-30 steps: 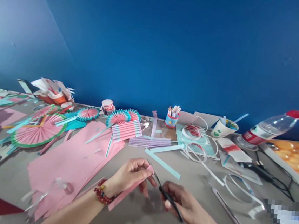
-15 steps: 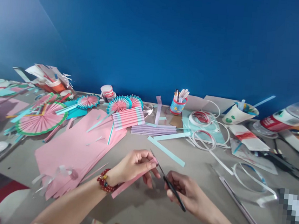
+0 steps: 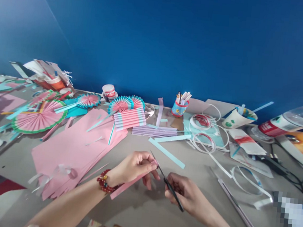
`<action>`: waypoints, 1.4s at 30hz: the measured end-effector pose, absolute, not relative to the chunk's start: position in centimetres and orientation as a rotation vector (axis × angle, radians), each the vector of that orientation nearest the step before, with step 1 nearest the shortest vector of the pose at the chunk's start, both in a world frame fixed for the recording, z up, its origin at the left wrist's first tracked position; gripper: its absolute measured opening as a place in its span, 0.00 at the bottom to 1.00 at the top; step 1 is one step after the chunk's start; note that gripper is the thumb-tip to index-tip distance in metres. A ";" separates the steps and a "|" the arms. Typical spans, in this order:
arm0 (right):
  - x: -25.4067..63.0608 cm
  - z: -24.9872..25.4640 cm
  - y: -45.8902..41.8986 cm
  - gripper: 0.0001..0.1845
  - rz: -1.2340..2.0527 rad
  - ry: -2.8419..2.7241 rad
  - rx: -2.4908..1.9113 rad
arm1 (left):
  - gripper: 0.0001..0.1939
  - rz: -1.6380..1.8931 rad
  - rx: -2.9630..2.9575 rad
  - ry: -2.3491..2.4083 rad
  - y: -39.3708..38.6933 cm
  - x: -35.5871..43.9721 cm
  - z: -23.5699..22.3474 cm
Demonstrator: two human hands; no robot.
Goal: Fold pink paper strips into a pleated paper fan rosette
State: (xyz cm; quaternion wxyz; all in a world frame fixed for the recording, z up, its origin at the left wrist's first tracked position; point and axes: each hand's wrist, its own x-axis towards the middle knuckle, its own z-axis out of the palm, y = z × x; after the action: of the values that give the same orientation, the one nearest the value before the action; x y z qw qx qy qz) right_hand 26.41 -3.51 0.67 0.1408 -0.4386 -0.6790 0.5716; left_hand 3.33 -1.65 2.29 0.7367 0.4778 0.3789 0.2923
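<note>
My left hand (image 3: 133, 168), with a red bead bracelet at the wrist, pinches one end of a narrow pink paper strip (image 3: 127, 186) that slants down toward me. Black scissors (image 3: 169, 189) are gripped in my right hand (image 3: 186, 195), and their blades meet the strip's upper end just by my left fingertips. Both hands hover low over the grey table (image 3: 144, 212), near its front edge.
A stack of pink paper sheets (image 3: 75, 149) lies to the left, with folded paper fans (image 3: 40, 117) behind it. Teal strips (image 3: 167, 153), white tape rings (image 3: 201, 141), a pen cup (image 3: 179, 108), a paper cup (image 3: 238, 118), a plastic bottle (image 3: 287, 123) and a long ruler (image 3: 241, 213) crowd the right side.
The hands keep nearly the same pose on the strip and scissors. The view has shifted slightly, so the table's objects sit a little differently in the frame.
</note>
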 end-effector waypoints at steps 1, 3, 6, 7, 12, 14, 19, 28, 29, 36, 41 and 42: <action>26.4 0.7 -3.5 0.24 1.630 -1.970 -1.287 | 0.18 0.639 1.051 0.833 -1.6 3.3 2.2; 26.3 0.9 -3.5 0.24 1.600 -1.982 -1.313 | 0.19 0.635 1.054 0.838 -1.6 3.3 2.0; 26.1 1.0 -3.5 0.25 1.584 -1.994 -1.301 | 0.20 0.633 1.047 0.847 -1.5 3.2 1.8; 26.1 1.1 -3.5 0.25 1.584 -1.996 -1.294 | 0.20 0.631 1.042 0.845 -1.5 3.1 1.7; 26.0 0.9 -3.5 0.26 1.587 -1.981 -1.309 | 0.19 0.621 1.028 0.811 -1.5 3.0 1.6; 26.0 0.7 -3.5 0.27 1.588 -1.979 -1.316 | 0.18 0.613 1.028 0.796 -1.6 3.1 1.6; 26.0 0.2 -3.6 0.29 1.561 -1.999 -1.330 | 0.17 0.620 1.024 0.786 -1.8 3.2 1.4; 26.1 -0.3 -3.8 0.29 1.466 -2.055 -1.331 | 0.18 0.632 0.995 0.777 -1.7 3.2 1.2; 26.1 -0.3 -3.8 0.29 1.458 -2.058 -1.335 | 0.18 0.632 0.991 0.776 -1.7 3.2 1.2; 25.7 -0.2 -4.0 0.29 1.444 -2.073 -1.363 | 0.19 0.617 0.962 0.753 -1.8 3.1 1.2; 25.6 0.1 -3.9 0.28 1.467 -2.092 -1.348 | 0.18 0.589 0.964 0.747 -2.1 3.2 1.1; 25.6 0.1 -3.9 0.28 1.460 -2.097 -1.352 | 0.18 0.591 0.962 0.749 -2.2 3.3 1.1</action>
State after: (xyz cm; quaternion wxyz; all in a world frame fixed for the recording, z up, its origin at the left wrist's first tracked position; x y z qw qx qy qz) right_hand 25.63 -3.88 0.12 0.1249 -0.4640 -0.7197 0.5012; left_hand 3.25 -2.15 1.13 0.7793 0.4449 0.3464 0.2734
